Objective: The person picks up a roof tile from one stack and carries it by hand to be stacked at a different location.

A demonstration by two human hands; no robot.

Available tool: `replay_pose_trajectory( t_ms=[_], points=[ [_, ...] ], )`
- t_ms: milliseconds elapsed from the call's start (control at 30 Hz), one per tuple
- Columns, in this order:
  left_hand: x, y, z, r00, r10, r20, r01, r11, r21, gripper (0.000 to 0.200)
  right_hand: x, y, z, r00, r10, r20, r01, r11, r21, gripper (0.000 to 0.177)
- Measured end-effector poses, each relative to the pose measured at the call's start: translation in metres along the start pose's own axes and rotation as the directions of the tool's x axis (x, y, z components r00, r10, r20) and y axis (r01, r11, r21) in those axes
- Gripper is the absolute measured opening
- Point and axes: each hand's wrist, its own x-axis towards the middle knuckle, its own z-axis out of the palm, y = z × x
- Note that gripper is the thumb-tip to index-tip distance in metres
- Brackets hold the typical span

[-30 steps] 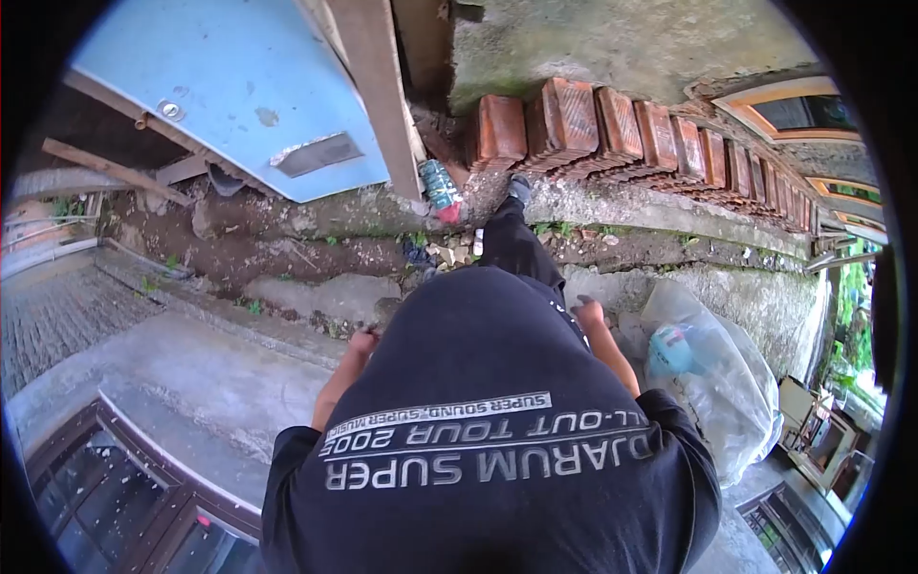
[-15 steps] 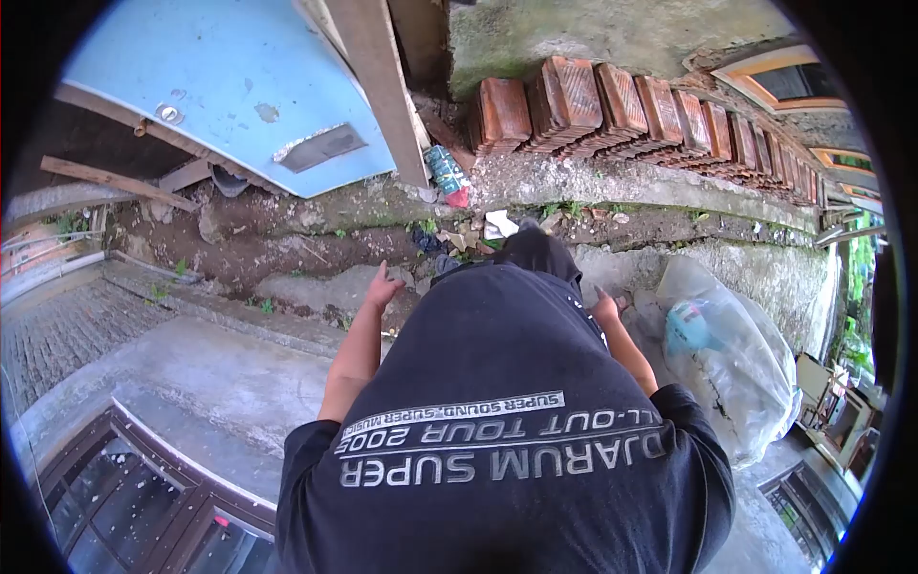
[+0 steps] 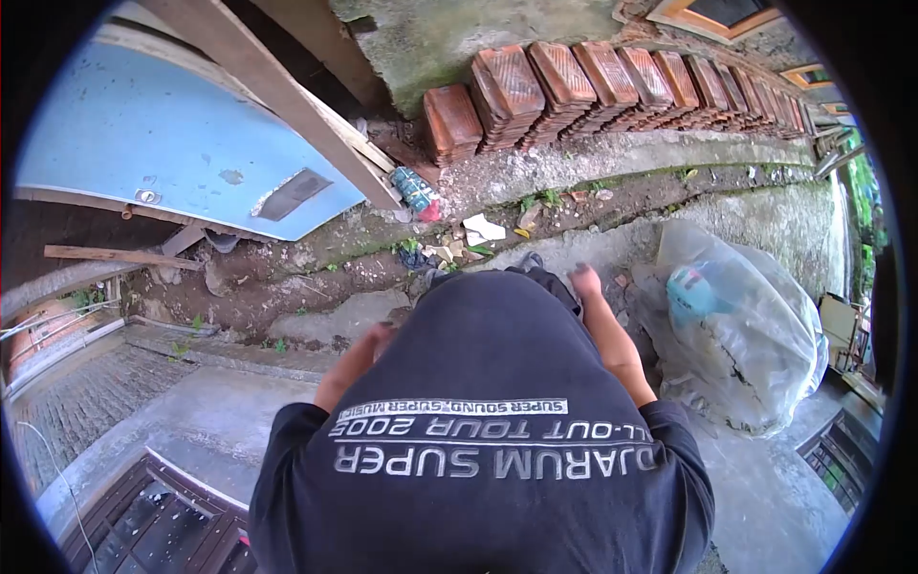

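Note:
My right hand [image 3: 584, 280] hangs beside my right hip, above the grey concrete ground. It looks loosely open, and I see nothing in it. On the other side, my left hand [image 3: 378, 335] is close against my dark printed T-shirt [image 3: 478, 383]. Its fingers are blurred and partly hidden, so their shape does not show. Neither hand visibly holds an object. A large clear plastic bag [image 3: 746, 354] with a light-blue item [image 3: 690, 292] inside stands nearest to my right arm.
Stacks of reddish roof tiles [image 3: 507, 91] line the wall at upper right. A blue door panel [image 3: 182, 143] and a wooden post [image 3: 277, 86] stand at upper left. A green packet [image 3: 414, 189] and white shards [image 3: 484, 229] lie along the dirt strip [image 3: 363, 258].
My view has turned and shifted, so the tiles and door sit further left. The right hand has swung forward; the left has drawn back toward my body.

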Motion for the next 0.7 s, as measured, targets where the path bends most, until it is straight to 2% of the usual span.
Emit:
replay_pose_trajectory(
  t_ms=[33, 100, 133, 167, 200, 233, 333, 367, 433, 533, 567, 633, 700],
  points=[
    [0.008, 0.015, -0.002, 0.996, 0.037, -0.076, -0.034, 0.999, 0.04, 0.06, 0.014, 0.004, -0.008, 0.999, 0.046, 0.016, -0.047, 0.998, 0.052, 0.057],
    [0.028, 0.038, -0.005, 0.967, 0.111, -0.227, -0.082, 0.988, 0.133, 0.06, 0.029, 0.006, -0.033, 0.98, 0.199, -0.026, -0.179, 0.929, 0.325, 0.057],
    [0.011, 0.09, -0.013, 0.982, 0.051, -0.183, -0.017, 0.983, 0.181, 0.061, 0.042, 0.018, -0.036, 0.979, 0.201, -0.021, -0.184, 0.928, 0.325, 0.057],
    [-0.013, 0.153, -0.021, 0.991, -0.01, -0.137, 0.043, 0.971, 0.234, 0.062, 0.058, 0.04, -0.035, 0.981, 0.188, -0.043, -0.154, 0.9, 0.407, 0.054],
    [-0.006, 0.169, -0.016, 0.965, 0.097, -0.243, -0.097, 0.995, 0.012, 0.062, 0.068, 0.054, -0.039, 0.982, 0.174, -0.07, -0.119, 0.865, 0.487, 0.052],
    [-0.001, 0.188, -0.011, 0.917, 0.202, -0.344, -0.275, 0.945, -0.176, 0.061, 0.067, 0.059, -0.05, 0.984, 0.167, -0.067, -0.114, 0.868, 0.483, 0.051],
    [-0.009, 0.274, 0.003, 0.903, 0.188, -0.386, -0.302, 0.917, -0.262, 0.057, 0.054, 0.079, -0.081, 0.983, 0.181, 0.013, -0.168, 0.881, 0.441, 0.05],
    [-0.007, 0.289, 0.011, 0.904, 0.186, -0.385, -0.301, 0.916, -0.265, 0.057, 0.058, 0.101, -0.076, 0.981, 0.184, 0.059, -0.189, 0.851, 0.49, 0.049],
    [-0.006, 0.308, 0.028, 0.833, 0.364, -0.416, -0.392, 0.92, 0.022, 0.055, 0.047, 0.131, -0.079, 0.942, 0.243, 0.23, -0.327, 0.81, 0.486, 0.047],
    [-0.031, 0.324, 0.062, 0.781, 0.356, -0.513, -0.342, 0.931, 0.126, 0.054, 0.028, 0.204, -0.055, 0.972, 0.097, 0.213, -0.167, 0.926, 0.339, 0.029],
    [-0.032, 0.314, 0.073, 0.762, 0.305, -0.572, -0.343, 0.938, 0.044, 0.051, 0.027, 0.242, -0.038, 0.976, 0.035, 0.215, -0.096, 0.955, 0.28, 0.027],
    [-0.022, 0.263, 0.078, 0.738, 0.271, -0.617, -0.221, 0.962, 0.158, 0.047, 0.004, 0.273, -0.034, 0.931, 0.181, 0.318, -0.27, 0.926, 0.263, 0.037],
    [-0.03, 0.219, 0.083, 0.735, 0.224, -0.64, -0.113, 0.971, 0.21, 0.053, -0.012, 0.322, -0.013, 0.92, 0.07, 0.385, -0.195, 0.934, 0.299, 0.031]
  ],
)
